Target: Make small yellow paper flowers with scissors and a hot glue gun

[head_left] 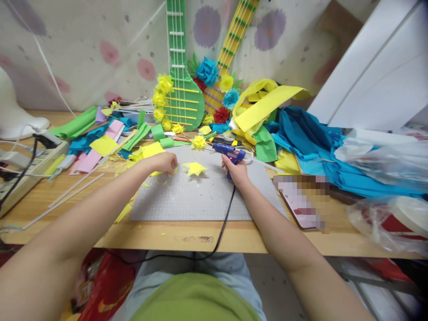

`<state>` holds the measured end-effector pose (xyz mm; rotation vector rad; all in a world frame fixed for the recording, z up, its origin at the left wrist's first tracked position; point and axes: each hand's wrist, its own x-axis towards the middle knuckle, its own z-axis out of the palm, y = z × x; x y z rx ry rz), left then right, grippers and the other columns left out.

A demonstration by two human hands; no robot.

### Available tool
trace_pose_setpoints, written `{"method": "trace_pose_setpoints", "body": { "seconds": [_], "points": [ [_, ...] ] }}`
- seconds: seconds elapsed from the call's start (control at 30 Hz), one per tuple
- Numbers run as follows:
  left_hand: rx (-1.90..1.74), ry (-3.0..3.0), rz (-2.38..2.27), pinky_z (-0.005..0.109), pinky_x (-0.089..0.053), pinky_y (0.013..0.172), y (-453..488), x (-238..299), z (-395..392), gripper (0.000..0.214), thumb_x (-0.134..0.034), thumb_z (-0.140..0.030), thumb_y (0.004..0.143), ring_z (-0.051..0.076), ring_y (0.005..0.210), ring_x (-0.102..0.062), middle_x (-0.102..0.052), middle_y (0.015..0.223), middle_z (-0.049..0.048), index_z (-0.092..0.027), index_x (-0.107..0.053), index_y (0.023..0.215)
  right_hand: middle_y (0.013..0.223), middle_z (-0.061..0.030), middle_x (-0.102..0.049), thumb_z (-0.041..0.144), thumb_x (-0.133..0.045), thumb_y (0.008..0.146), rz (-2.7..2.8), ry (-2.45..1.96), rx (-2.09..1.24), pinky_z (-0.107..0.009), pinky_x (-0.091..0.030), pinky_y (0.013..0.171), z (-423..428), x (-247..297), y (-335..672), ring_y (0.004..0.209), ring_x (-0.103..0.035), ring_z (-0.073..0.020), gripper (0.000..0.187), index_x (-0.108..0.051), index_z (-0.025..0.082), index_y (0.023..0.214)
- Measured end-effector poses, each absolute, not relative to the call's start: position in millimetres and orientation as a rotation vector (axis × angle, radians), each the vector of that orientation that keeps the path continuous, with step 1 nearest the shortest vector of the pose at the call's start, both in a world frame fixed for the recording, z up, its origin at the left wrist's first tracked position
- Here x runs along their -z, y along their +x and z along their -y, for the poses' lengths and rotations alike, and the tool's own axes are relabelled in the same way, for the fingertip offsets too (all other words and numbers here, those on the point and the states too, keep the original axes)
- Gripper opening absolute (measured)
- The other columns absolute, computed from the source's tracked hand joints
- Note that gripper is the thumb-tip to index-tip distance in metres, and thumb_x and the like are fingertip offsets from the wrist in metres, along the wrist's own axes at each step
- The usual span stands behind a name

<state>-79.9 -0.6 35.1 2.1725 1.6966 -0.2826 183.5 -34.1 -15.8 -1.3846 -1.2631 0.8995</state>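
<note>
My right hand [236,170] is wrapped round a blue hot glue gun [221,149], its nozzle pointing left. A black cord [224,221] runs from the gun's handle down over the table edge. With fingers curled together, my left hand [166,162] is low over the left part of a grey cutting mat [200,203], by yellow paper scraps; whatever is in its fingertips is too small to make out. Between the hands a yellow star-shaped paper piece [195,169] lies on the mat. Just beyond it sits a yellow paper flower [198,142], near the gun's nozzle.
Behind stand a green paper guitar [187,100] trimmed with yellow flowers and a yellow one [230,42]. Paper strips and thin sticks [76,194] crowd the left, beside a power strip [30,171]. Blue crepe paper [307,133], a phone [297,205] and a plastic-wrapped roll [404,218] lie right.
</note>
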Motion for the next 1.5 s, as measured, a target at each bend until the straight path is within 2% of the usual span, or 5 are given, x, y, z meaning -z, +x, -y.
{"method": "trace_pose_setpoints", "body": {
  "seconds": [0.13, 0.43, 0.73, 0.97, 1.5],
  "points": [
    [0.315, 2.096, -1.709, 0.022, -0.039, 0.058, -73, -43, 5, 0.041, -0.061, -0.020, 0.049, 0.017, 0.069, -0.061, -0.069, 0.078, 0.0011, -0.021, -0.063, 0.090, 0.041, 0.0030, -0.047, 0.056, -0.057, 0.069, 1.266, -1.383, -0.894, -0.023, -0.036, 0.043, 35, 14, 183, 0.037, -0.041, -0.0084, 0.041, -0.053, 0.018, 0.053],
    [0.227, 2.034, -1.634, 0.022, -0.034, 0.051, -84, -44, 6, 0.008, -0.060, -0.025, 0.052, 0.014, 0.058, -0.051, -0.060, 0.059, -0.0010, -0.020, -0.057, 0.057, 0.042, 0.0029, -0.047, 0.057, -0.058, 0.068, 1.281, -1.360, -0.896, -0.023, -0.036, 0.043, 36, 13, 183, 0.038, -0.041, -0.0084, 0.041, -0.054, 0.018, 0.054],
    [-0.620, 1.506, -1.508, 0.020, -0.036, 0.044, -98, -45, 17, 0.025, -0.071, -0.032, 0.050, 0.012, 0.055, -0.053, -0.059, 0.061, 0.0011, -0.019, -0.065, 0.070, 0.047, 0.0007, -0.055, 0.053, -0.060, 0.068, 1.406, -1.301, -0.994, -0.024, -0.035, 0.044, 40, 10, 180, 0.039, -0.039, -0.0076, 0.038, -0.065, 0.016, 0.067],
    [-1.300, 1.189, -1.492, 0.019, -0.034, 0.041, -48, -14, 28, 0.029, -0.068, -0.038, 0.057, 0.009, 0.049, -0.054, -0.060, 0.064, -0.0004, -0.016, -0.061, 0.074, 0.050, -0.0002, -0.053, 0.052, -0.060, 0.069, 1.499, -1.301, -0.917, -0.024, -0.038, 0.051, 44, 6, 181, 0.047, -0.046, -0.0096, 0.038, -0.057, 0.017, 0.055],
    [-1.391, 1.419, -1.728, 0.023, -0.041, 0.054, -31, 5, 36, 0.026, -0.060, -0.041, 0.069, 0.010, 0.047, -0.051, -0.054, 0.053, -0.0041, -0.018, -0.064, 0.080, 0.078, -0.0009, -0.068, 0.049, -0.062, 0.070, 1.779, -1.251, -0.883, -0.028, -0.047, 0.071, 48, 15, 178, 0.076, -0.060, -0.0188, 0.035, -0.069, 0.019, 0.086]
  ]
}}
